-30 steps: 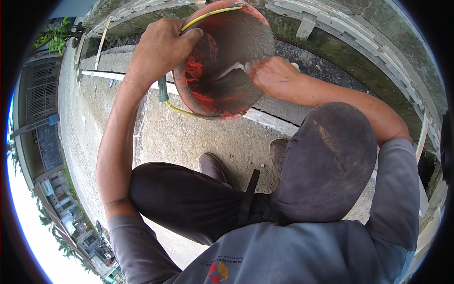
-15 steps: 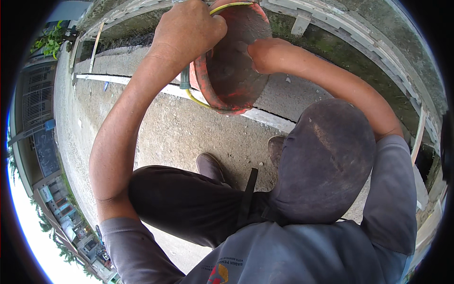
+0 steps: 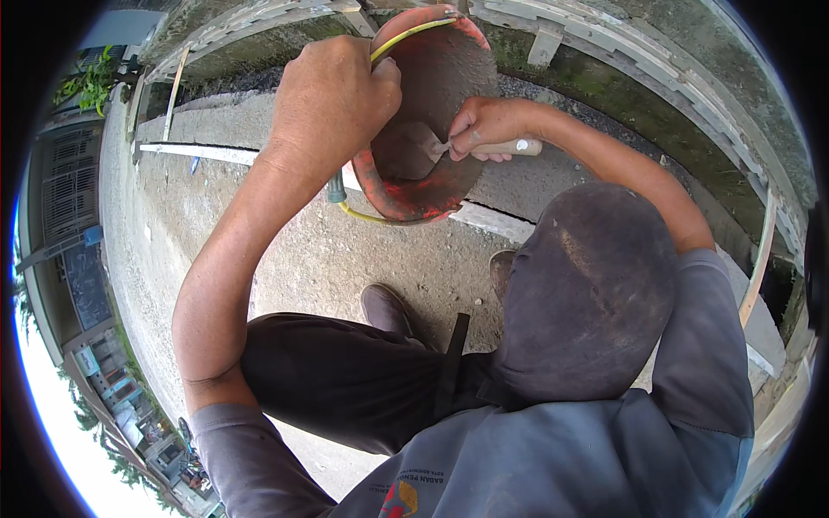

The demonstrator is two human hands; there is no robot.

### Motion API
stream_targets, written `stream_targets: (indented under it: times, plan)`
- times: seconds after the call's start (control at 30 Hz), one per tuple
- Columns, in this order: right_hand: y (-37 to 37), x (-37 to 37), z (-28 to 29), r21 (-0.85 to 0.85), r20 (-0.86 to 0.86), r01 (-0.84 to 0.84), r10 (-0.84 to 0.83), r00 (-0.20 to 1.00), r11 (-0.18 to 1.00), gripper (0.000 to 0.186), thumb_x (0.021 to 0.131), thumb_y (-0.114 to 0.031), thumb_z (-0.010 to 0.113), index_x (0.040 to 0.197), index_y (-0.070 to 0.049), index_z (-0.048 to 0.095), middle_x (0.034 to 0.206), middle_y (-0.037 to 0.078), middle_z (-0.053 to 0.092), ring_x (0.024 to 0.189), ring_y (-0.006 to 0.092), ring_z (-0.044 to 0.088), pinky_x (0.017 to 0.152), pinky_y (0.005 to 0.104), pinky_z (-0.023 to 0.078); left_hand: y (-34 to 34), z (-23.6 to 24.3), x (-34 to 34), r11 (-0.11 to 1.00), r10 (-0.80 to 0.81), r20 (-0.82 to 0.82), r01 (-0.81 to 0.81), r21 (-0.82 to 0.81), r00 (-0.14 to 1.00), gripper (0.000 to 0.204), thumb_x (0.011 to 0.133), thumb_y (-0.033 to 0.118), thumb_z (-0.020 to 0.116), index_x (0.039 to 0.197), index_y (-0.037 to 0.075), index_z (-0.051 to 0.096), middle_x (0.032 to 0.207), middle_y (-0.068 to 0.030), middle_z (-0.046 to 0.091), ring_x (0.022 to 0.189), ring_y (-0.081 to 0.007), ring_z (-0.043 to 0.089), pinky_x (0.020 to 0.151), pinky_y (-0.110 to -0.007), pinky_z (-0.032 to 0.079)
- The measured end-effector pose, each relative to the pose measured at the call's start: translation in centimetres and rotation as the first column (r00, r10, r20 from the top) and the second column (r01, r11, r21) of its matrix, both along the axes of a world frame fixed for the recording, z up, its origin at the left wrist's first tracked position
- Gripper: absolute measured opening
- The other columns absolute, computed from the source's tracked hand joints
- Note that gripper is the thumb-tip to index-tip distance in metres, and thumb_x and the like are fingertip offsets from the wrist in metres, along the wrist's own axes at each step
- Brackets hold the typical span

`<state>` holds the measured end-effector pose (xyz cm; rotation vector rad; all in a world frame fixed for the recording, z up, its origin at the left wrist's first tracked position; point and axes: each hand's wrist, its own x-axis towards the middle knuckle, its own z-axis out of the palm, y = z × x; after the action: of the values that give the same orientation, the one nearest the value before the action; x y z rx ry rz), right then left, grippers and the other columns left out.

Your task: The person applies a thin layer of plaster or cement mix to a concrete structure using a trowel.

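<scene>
A red-orange bucket, smeared with grey mortar, is tipped so that its mouth faces me. Its yellow wire handle arcs over the top, and a green grip hangs at the left side. My left hand is closed on the bucket's left rim by the wire. In my right hand is the wooden handle of a trowel, with the fingers wrapped round it. The trowel's grey, mortar-coated blade lies inside the bucket against the mortar. Part of the bucket's left wall is hidden behind my left hand.
A long white board lies on the concrete beneath the bucket. Beyond it runs a ditch with timber formwork along its far side. My shoe and bent knee are close below. Houses stand at far left.
My left hand and the bucket have come slightly nearer. My right hand has turned and shifted a little right, so the trowel's handle and blade now show, where they were hidden before.
</scene>
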<state>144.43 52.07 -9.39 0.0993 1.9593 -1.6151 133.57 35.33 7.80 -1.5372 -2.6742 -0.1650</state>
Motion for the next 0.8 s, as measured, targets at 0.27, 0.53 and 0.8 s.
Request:
stream_targets:
  times: [0.27,0.53,0.8]
  plan:
    - [1.2,1.7,2.3,-0.055,0.052,0.099,-0.096,0.994,0.994,0.023,0.088,-0.026,0.073,0.089,-0.003,0.073,0.065,0.006,0.061,0.051,0.0133,0.06,0.044,0.0296,0.047,0.4,2.1,-3.1,0.993,0.109,0.134,-0.1,-0.068,0.985,0.045,0.09,0.039,0.064,0.088,-0.005,0.07,0.072,-0.0255,0.067,0.075,-0.0401,0.07,0.073,-0.046,0.051]
    - [7.3,8.6,4.7,-0.106,0.05,0.309,-0.305,0.951,0.945,0.025,0.089,-0.027,0.074,0.091,-0.002,0.074,0.067,0.006,0.063,0.052,0.0136,0.06,0.042,0.0295,0.047,-0.8,1.3,-8.4,0.957,0.263,0.403,-0.289,0.003,0.877,0.038,0.088,0.032,0.067,0.076,-0.005,0.069,0.059,-0.0095,0.061,0.055,-0.0171,0.057,0.057,-0.036,0.045]
    - [20.8,18.5,9.3,0.216,-0.114,0.724,-0.719,0.685,0.655,0.021,0.09,-0.022,0.072,0.092,-0.001,0.07,0.063,0.005,0.061,0.046,0.0107,0.056,0.038,0.0269,0.044,-1.6,1.4,-11.5,0.936,0.281,0.552,-0.351,0.023,0.785,0.035,0.092,0.032,0.066,0.072,0.003,0.067,0.058,0.0002,0.058,0.048,-0.0092,0.049,0.048,-0.029,0.036]
